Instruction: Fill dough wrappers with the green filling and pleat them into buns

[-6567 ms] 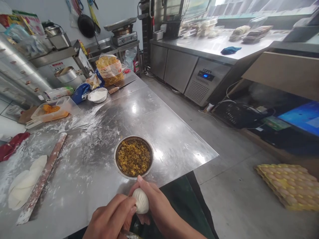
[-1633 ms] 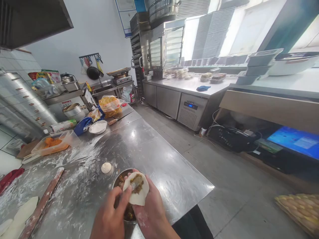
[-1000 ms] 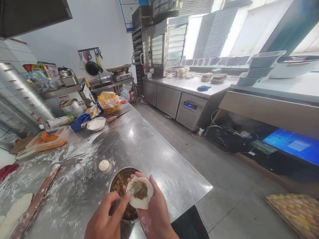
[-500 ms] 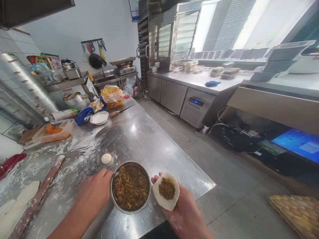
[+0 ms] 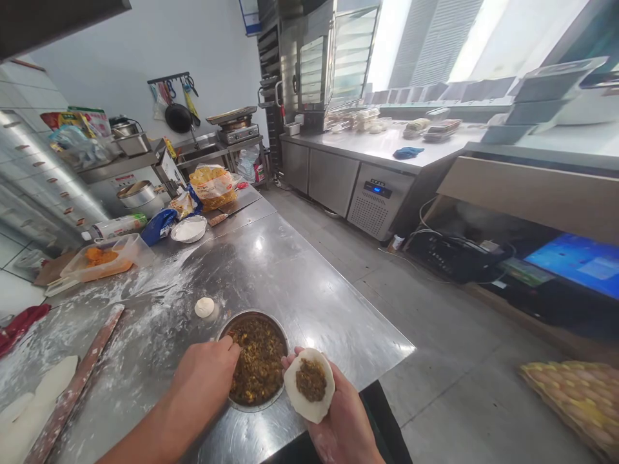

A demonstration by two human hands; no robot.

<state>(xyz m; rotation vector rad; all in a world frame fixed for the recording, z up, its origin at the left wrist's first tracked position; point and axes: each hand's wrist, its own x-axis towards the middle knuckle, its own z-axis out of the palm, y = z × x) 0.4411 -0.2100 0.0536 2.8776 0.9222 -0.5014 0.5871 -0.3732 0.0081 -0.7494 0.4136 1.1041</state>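
A round dough wrapper point(image 5: 294, 401) lies on the upturned palm of my right hand point(image 5: 345, 412), with brown minced filling point(image 5: 310, 380) in its middle. Its near-left edge is close to the rim of a metal bowl point(image 5: 258, 408), which holds much more of this filling. Reaching over the bowl's left side, my left hand point(image 5: 206, 374) has its fingers closed by the filling; whatever they grip is hidden. Just beyond the bowl sits a small pale dough ball point(image 5: 204, 307) on the steel table.
A flour-dusted rolling pin point(image 5: 77, 380) and flat dough pieces point(image 5: 55, 383) lie at the left. Farther back are a plastic tub point(image 5: 133, 251) with orange food, a bowl of white powder point(image 5: 188, 229) and a yellow bag point(image 5: 213, 187). The steel table's edge point(image 5: 338, 270) runs along the right.
My left hand has moved right, from the bowl's left rim to over the filling. My right hand has brought the filled wrapper slightly left and nearer to me. The view has shifted a little.
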